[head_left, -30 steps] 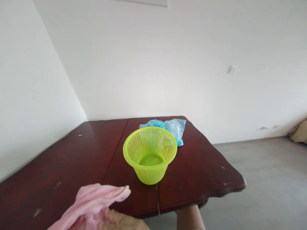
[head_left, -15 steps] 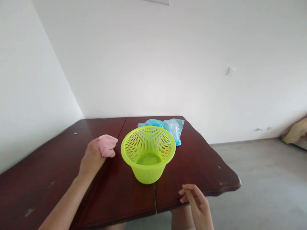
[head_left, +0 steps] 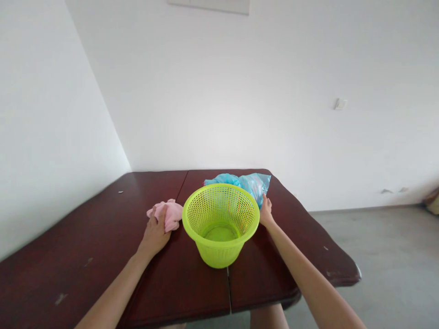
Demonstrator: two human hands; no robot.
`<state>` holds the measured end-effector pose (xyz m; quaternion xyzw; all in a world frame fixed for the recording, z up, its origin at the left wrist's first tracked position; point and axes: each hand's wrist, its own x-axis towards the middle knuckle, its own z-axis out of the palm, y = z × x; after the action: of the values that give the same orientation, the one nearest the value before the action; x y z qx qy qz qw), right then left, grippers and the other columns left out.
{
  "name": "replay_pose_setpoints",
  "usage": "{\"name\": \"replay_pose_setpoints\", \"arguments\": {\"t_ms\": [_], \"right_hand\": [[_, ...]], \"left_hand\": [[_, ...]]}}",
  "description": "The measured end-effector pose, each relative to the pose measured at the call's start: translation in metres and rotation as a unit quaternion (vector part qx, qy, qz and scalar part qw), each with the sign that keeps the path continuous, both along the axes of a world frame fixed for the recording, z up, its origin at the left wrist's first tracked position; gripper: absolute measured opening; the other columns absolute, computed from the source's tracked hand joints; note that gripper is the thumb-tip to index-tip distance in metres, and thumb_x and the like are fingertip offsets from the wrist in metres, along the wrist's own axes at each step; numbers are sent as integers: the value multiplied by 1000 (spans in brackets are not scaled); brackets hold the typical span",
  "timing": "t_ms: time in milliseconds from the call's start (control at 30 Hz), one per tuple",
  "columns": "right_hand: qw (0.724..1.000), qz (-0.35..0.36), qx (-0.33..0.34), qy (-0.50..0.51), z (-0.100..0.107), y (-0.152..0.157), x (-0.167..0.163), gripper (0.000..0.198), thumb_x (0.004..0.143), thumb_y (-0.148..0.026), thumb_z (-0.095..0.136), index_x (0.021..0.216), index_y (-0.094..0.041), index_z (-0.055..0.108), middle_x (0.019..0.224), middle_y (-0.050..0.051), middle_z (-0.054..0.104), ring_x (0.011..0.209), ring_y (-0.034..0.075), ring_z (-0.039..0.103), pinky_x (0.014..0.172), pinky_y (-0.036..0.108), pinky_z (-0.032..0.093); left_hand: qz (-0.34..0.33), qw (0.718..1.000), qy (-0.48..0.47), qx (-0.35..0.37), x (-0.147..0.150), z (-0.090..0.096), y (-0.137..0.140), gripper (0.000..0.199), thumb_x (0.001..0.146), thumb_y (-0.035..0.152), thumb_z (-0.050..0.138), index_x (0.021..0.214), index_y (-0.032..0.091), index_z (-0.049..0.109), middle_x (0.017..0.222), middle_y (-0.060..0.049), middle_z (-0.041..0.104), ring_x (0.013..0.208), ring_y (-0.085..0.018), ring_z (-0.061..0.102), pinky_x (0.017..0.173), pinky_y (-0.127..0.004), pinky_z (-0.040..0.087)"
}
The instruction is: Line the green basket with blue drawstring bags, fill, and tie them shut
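My left hand lies with its fingers curved over a crumpled pink cloth, left of the basket, and grips it at the table top. A lime-green plastic basket with perforated walls stands upright in the middle; nothing shows inside it. Behind its rim lie blue, partly see-through plastic bags with something pinkish inside one. My right hand reaches past the basket's right side to the near edge of the right-hand bag. Some of its fingers are hidden, so I cannot tell whether they hold the bag.
The dark red wooden table has a wavy edge and a seam running under the basket. White walls rise behind and to the left, with a light switch at right. Grey floor lies beyond the table's right edge.
My right hand has moved from the table's front edge forward to the blue bag. My left hand has lowered the pink cloth, and its fingers now spread over it. The view has shifted slightly.
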<state>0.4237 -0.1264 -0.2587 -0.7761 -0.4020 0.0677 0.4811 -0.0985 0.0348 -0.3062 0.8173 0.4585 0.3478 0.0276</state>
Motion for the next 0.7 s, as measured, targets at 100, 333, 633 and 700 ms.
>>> {"name": "replay_pose_setpoints", "arguments": {"t_ms": [100, 333, 633, 700], "right_hand": [[1000, 7, -4, 7, -11, 4, -2, 58, 78, -45, 80, 129, -19, 80, 164, 27, 67, 157, 52, 59, 133, 66, 46], [999, 12, 33, 26, -23, -19, 4, 35, 82, -48, 69, 98, -19, 78, 106, 17, 84, 105, 37, 75, 100, 48, 61], [990, 32, 109, 81, -37, -152, -9, 56, 94, -68, 71, 113, -16, 81, 105, 13, 86, 96, 34, 77, 95, 50, 64], [989, 8, 120, 80, -45, -197, -20, 57, 98, -67, 74, 123, -17, 80, 115, 14, 86, 107, 36, 78, 103, 54, 63]], "left_hand": [[-18, 1000, 1, 19, 4, 10, -7, 95, 105, 34, 63, 190, 19, 23, 192, -31, 26, 181, -54, 27, 139, -81, 39], [16, 999, 11, -45, 9, 33, -26, 87, 111, 40, 58, 188, 18, 23, 192, -29, 27, 180, -51, 31, 143, -73, 39], [60, 990, -22, -127, 12, 39, -35, 120, 103, 45, 71, 195, 13, 0, 197, -37, -9, 184, -63, 10, 138, -83, 37], [59, 987, -30, -149, 10, 41, -36, 132, 99, 46, 77, 194, 12, -9, 195, -37, -23, 184, -62, -1, 140, -82, 32]]}}
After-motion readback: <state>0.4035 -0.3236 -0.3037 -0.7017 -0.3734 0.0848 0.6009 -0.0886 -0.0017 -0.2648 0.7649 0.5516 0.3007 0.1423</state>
